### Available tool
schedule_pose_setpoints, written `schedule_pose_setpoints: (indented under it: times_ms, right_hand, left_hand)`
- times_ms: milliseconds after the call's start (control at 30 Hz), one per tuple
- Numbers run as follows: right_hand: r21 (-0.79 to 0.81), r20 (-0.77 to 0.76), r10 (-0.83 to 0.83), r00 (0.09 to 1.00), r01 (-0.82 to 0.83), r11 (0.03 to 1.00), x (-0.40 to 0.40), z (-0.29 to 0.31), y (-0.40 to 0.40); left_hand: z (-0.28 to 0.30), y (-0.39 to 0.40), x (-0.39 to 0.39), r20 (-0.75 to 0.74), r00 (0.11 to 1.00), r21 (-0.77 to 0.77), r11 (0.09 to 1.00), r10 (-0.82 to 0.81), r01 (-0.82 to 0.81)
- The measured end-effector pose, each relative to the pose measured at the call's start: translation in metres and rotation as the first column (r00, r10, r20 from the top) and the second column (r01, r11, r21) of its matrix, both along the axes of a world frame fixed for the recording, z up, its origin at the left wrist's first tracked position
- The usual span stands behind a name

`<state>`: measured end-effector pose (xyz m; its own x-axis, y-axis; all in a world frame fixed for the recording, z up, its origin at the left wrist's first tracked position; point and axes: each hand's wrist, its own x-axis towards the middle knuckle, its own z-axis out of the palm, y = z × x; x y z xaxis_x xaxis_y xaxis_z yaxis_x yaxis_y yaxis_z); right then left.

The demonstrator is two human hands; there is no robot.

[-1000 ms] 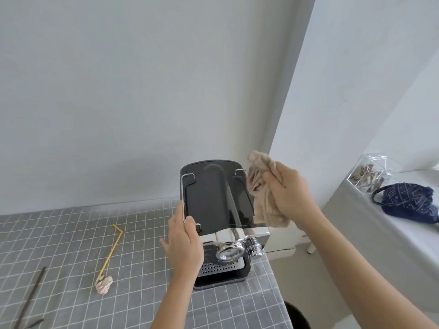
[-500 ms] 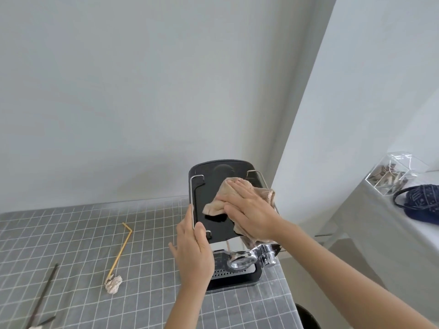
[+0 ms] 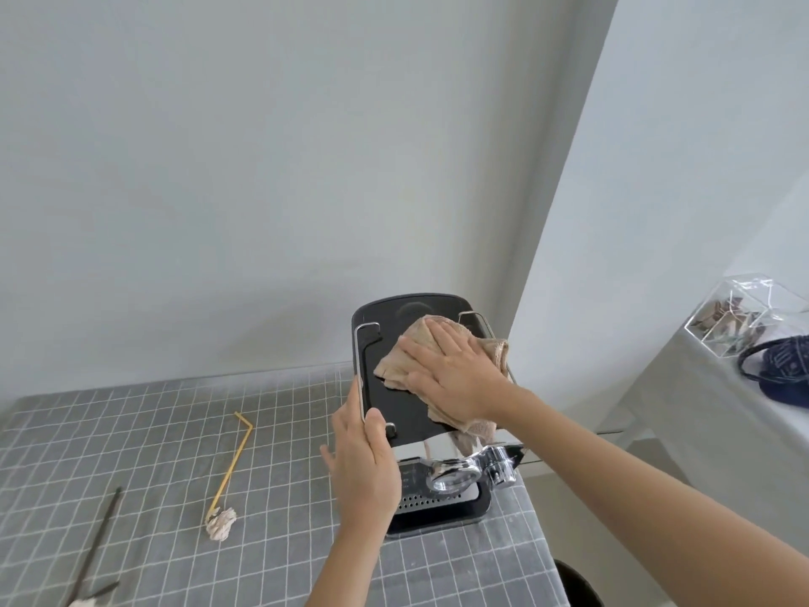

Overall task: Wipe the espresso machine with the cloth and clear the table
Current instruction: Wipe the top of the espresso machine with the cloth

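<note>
Item: black and chrome espresso machine, standing upright at the right end of the table, which carries a grey cloth with a white grid.

Item: crumpled beige cloth, spread on the machine's flat black top; one end hangs over the front right edge above the chrome portafilter.

Item: my right hand, laid palm down on the cloth, fingers stretched flat and slightly spread, pressing rather than gripping it.

Item: my left hand, against the machine's left side, thumb hooked over the chrome top rail, fingers loosely extended down the side panel, holding the machine between thumb and fingers.

Item: thin yellow stick with a bent end, lying on the table well left of the machine; a small pale wad touches its near end.

Item: dark thin rod, at the table's near left.

Item: clear plastic box and dark blue patterned bag, on a separate surface far right.
</note>
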<state>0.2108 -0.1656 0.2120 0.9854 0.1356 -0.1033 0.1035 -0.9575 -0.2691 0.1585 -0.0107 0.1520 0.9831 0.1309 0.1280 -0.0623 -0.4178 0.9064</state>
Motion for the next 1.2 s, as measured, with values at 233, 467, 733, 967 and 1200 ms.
schedule_pose_setpoints:
  times_ms: [233,467,733,967,1200]
  right_hand:
    - [-0.207,0.021,-0.326,0.945,0.323,0.923,0.027,-0.004,0.084]
    - [-0.236,0.146,0.134,0.980,-0.097,0.967,0.006,-0.004,0.053]
    - [-0.230,0.029,-0.117,0.993,0.121,0.966,0.036,0.003,0.068]
    - [0.069,0.016,0.171,0.985,-0.172,0.983,0.002,0.006,0.012]
    - [0.131,0.067,-0.233,0.970,0.223,0.966,0.002,-0.006,0.034]
  left_hand:
    - [-0.002,0.008,-0.006,-0.022,1.000,0.000,1.000,-0.007,0.007]
    - [0.000,0.006,-0.007,-0.015,1.000,0.040,0.999,-0.012,0.013]
    - [0.003,0.006,-0.004,-0.042,0.999,0.029,0.999,-0.017,0.018]
    - [0.004,0.005,-0.007,-0.043,0.999,0.055,0.998,-0.004,0.007]
    - [0.001,0.003,-0.006,0.003,0.998,0.047,0.997,0.063,-0.063]
